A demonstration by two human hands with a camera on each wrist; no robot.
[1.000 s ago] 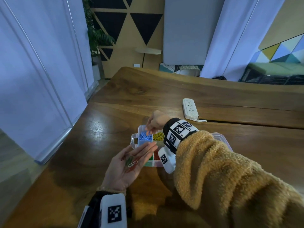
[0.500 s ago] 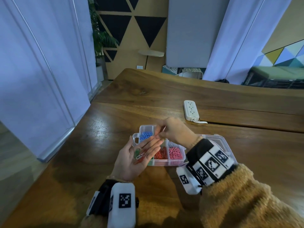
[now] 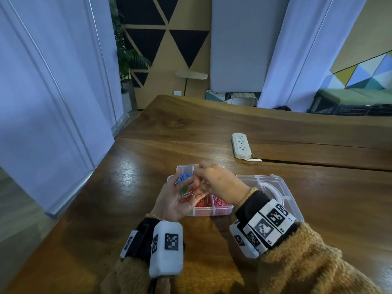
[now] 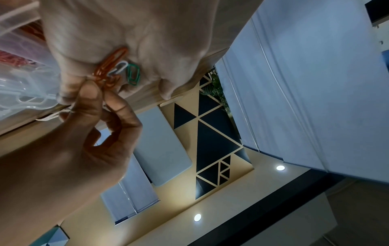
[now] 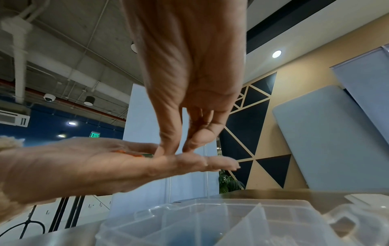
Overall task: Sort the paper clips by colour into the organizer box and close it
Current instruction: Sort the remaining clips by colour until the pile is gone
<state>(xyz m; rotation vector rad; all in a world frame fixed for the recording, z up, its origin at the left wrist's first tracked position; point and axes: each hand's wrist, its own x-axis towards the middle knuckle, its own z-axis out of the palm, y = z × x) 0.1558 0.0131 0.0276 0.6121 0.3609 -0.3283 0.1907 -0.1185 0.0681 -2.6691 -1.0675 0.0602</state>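
Table point(image 3: 106, 209): wood; open organizer box point(image 3: 230, 209) set on it, blue, red, pink clips sorted inside.
Head: left hand point(image 3: 176, 200) held flat, palm up over box.
Left wrist: orange clips point(image 4: 109, 66) pinched by right hand point(image 4: 80, 133) fingers point(image 4: 90, 93); white, green clips beside.
Right wrist: pinch confirmed.

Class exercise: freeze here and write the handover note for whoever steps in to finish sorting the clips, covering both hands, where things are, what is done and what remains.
Left hand: flat, palm up over the organizer box, carrying loose clips: orange clips, one white clip, one green clip.
Right hand: fingers reaching down onto the left palm at the orange clips; a grip is not clear.
Done: blue clips, orange and pink clips already lie in separate compartments.
Left: sort the palm's clips by colour, then shut the lid, which lies open to the right.
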